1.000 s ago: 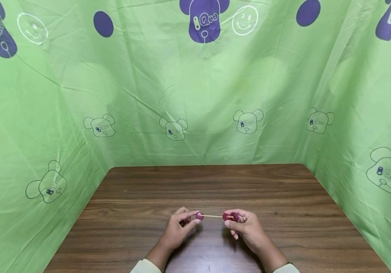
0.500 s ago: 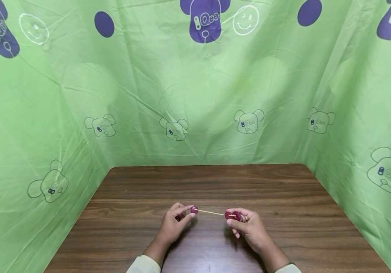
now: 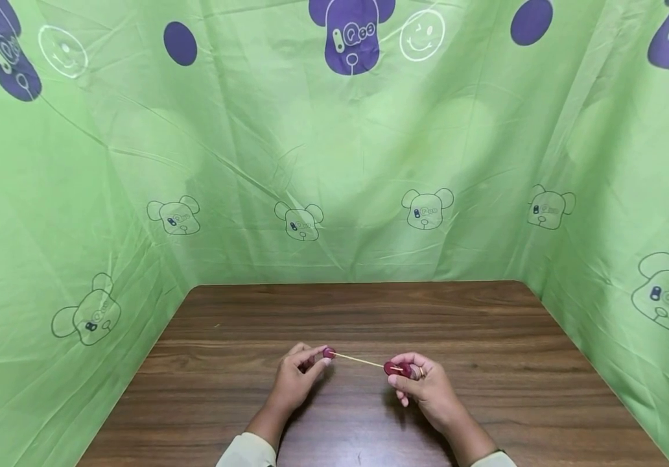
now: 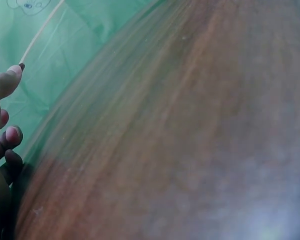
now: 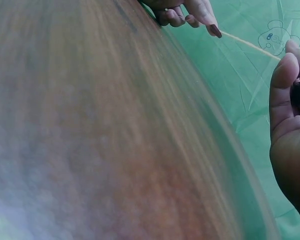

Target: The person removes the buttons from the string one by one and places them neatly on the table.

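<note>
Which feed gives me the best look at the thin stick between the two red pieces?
The head view: the stick shows whole, running from the red piece in the left hand to the red piece in the right hand. The left wrist view shows only a blurred stretch past a fingertip; the right wrist view shows part of it, with the red pieces barely visible.

Even, bright light in the sharp, edge-bowed head view; both wrist views are blurred, with pale glare on the table (image 4: 270,220).

left hand (image 3: 295,379) drawn away leftward with its red piece (image 3: 328,353), more stick (image 3: 360,360) bared, now tilted
</note>
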Demonstrator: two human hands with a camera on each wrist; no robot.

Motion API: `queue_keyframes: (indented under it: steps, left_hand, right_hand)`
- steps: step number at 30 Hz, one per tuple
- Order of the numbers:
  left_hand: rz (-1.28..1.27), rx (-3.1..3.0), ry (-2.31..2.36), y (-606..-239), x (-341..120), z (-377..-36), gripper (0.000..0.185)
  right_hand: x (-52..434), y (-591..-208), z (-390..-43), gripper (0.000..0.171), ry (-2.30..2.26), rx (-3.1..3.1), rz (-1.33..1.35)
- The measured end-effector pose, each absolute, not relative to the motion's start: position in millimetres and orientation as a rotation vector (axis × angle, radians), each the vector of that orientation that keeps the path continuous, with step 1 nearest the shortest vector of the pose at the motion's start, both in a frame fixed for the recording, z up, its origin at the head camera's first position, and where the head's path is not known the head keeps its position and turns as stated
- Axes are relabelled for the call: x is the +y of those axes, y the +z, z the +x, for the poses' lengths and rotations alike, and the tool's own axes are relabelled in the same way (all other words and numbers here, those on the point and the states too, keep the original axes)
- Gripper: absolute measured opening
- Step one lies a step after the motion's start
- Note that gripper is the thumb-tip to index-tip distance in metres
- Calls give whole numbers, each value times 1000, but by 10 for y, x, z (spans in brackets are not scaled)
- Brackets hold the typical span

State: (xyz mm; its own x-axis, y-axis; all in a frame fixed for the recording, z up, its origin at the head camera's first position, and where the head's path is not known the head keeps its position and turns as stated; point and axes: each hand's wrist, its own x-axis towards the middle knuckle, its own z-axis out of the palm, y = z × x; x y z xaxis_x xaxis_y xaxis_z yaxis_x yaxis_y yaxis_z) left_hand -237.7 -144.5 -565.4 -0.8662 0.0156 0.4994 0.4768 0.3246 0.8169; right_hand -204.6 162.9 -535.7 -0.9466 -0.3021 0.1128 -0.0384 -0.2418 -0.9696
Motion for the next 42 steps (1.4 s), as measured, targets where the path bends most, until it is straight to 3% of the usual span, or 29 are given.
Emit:
queue_keyframes:
  steps: [18, 24, 42]
  left_hand:
    - [-154, -2339, -1210, -5658, -1527, -2537, 25]
    - [-52, -2409, -1225, -5629, -1522, -2576, 24]
    - [-28, -2500, -1136, -5626, -1512, -2631, 24]
  right_hand:
    - [1630, -5389, -2056, 37, -2338, 1778, -490]
    - [1631, -5389, -2039, 45, -2326, 1786, -483]
    - [1582, -5385, -2065, 36, -2323, 1773, -401]
